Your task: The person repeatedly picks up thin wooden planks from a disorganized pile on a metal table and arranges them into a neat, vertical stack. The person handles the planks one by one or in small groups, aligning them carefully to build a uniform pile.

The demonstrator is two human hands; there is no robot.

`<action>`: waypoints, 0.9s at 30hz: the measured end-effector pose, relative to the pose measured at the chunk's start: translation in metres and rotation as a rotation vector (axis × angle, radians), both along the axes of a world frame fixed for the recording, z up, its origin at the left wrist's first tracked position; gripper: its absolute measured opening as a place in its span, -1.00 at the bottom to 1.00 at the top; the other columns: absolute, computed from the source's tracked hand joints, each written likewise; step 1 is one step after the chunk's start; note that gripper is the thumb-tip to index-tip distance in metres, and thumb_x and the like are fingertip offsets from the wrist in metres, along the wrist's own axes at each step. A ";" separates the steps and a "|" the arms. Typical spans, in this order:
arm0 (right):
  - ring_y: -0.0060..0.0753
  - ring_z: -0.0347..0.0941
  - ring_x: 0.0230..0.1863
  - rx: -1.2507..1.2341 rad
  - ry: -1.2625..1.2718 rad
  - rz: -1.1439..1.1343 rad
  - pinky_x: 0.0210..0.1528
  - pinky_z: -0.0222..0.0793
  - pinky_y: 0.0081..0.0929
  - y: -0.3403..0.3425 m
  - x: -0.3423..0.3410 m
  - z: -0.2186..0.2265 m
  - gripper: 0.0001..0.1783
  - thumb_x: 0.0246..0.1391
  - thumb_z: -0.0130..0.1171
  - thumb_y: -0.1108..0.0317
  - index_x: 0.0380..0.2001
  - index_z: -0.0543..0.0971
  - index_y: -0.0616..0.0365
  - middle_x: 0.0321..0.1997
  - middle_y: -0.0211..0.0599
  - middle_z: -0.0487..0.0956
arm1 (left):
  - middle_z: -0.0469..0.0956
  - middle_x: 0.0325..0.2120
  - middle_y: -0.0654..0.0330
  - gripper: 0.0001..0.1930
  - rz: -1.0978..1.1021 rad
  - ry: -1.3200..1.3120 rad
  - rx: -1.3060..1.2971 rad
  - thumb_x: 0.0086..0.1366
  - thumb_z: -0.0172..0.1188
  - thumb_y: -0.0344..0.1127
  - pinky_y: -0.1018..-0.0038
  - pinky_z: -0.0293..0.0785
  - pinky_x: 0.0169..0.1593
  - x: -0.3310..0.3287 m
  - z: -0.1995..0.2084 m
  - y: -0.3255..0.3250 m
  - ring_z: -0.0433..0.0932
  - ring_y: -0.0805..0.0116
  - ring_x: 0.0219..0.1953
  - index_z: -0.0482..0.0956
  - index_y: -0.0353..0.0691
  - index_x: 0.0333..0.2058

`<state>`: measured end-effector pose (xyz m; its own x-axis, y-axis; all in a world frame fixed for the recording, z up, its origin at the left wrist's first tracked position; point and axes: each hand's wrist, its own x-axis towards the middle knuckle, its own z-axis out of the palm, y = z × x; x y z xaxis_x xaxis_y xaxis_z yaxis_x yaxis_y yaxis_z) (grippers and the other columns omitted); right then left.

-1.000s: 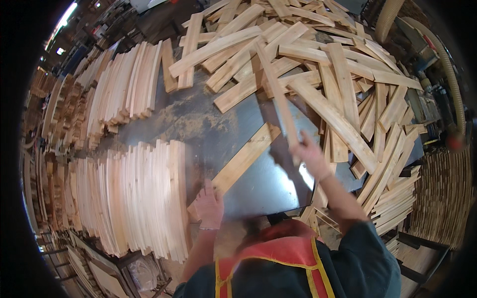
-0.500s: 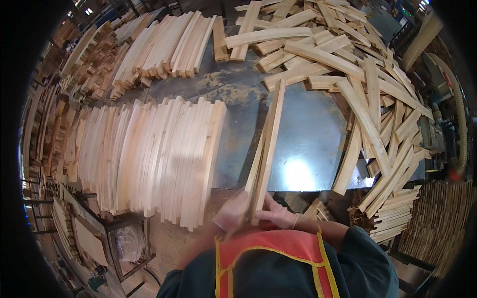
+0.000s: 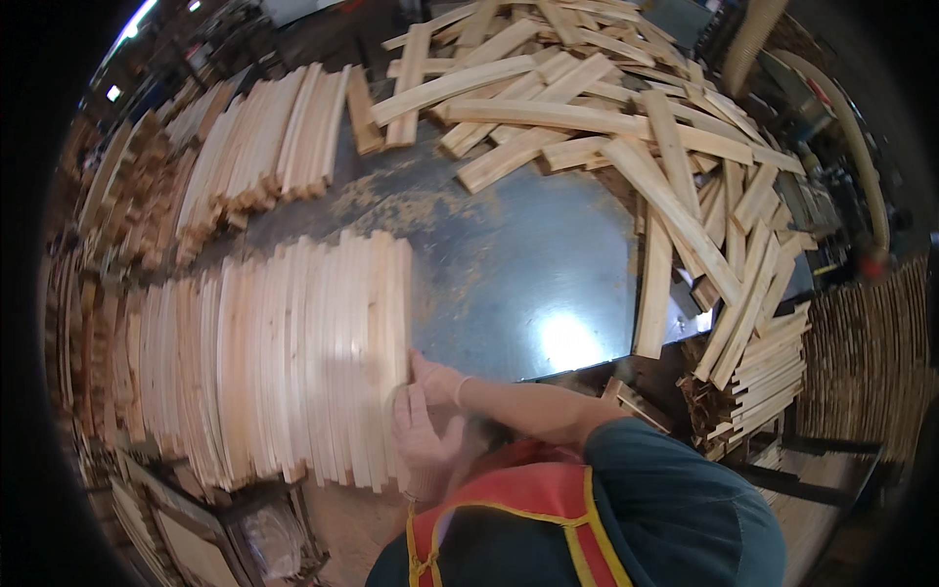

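A long row of pale wooden slats [image 3: 274,352] stands on edge across the left half of the grey metal table [image 3: 509,264]. The outermost wooden slat [image 3: 399,293] leans against the right end of that row. My right hand [image 3: 432,377] grips the near end of this slat, with its forearm coming in from the right. Just below it, my left hand [image 3: 421,440] lies flat with fingers apart against the near ends of the row. Both hands are a little blurred.
A loose heap of slats [image 3: 626,127] covers the far and right side of the table. A second stacked row [image 3: 254,147] lies at the far left. More stacks [image 3: 763,372] sit below the table's right edge, and sawdust [image 3: 411,196] is scattered mid-table.
The slat I held out over the table's middle now stands against the right end of the row. Both hands moved left with it, and my view swung left.
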<state>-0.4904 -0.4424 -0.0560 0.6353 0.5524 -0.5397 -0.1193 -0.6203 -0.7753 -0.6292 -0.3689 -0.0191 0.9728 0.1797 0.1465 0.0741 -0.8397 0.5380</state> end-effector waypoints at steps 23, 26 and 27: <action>-0.23 0.60 0.00 0.482 0.105 -0.961 -0.02 0.63 -0.31 -0.421 0.113 0.042 0.38 -0.06 0.66 0.36 0.60 -0.12 0.39 0.02 -0.01 0.65 | 0.37 0.39 -0.13 -0.16 -0.434 0.581 -0.575 0.33 0.39 -0.12 0.17 0.34 0.40 0.152 0.011 -0.213 0.46 0.00 0.31 0.25 -0.28 0.49; -0.25 0.41 0.34 0.561 0.111 -0.714 0.41 0.36 -0.22 -0.340 0.041 0.005 0.16 0.27 0.43 0.12 0.65 -0.11 0.14 0.37 -0.09 0.47 | 0.49 0.23 0.09 -0.27 -0.230 0.857 -1.214 0.42 0.30 -0.25 0.31 0.50 0.23 0.165 0.002 -0.210 0.53 0.37 0.12 0.26 -0.29 0.48; -0.24 0.35 0.39 0.434 0.018 -0.648 0.45 0.29 -0.30 -0.320 0.025 -0.006 0.12 0.28 0.41 0.07 0.63 -0.07 0.16 0.43 -0.12 0.41 | 0.50 0.19 0.16 -0.27 -0.301 0.861 -1.240 0.42 0.30 -0.24 0.39 0.49 0.19 0.164 0.000 -0.202 0.51 0.42 0.07 0.26 -0.29 0.48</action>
<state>-0.4658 -0.7625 -0.0622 0.8968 0.2378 -0.3730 -0.3687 -0.0638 -0.9273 -0.4653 -0.5712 -0.0189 0.7027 -0.4519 -0.5496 0.6343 0.0480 0.7716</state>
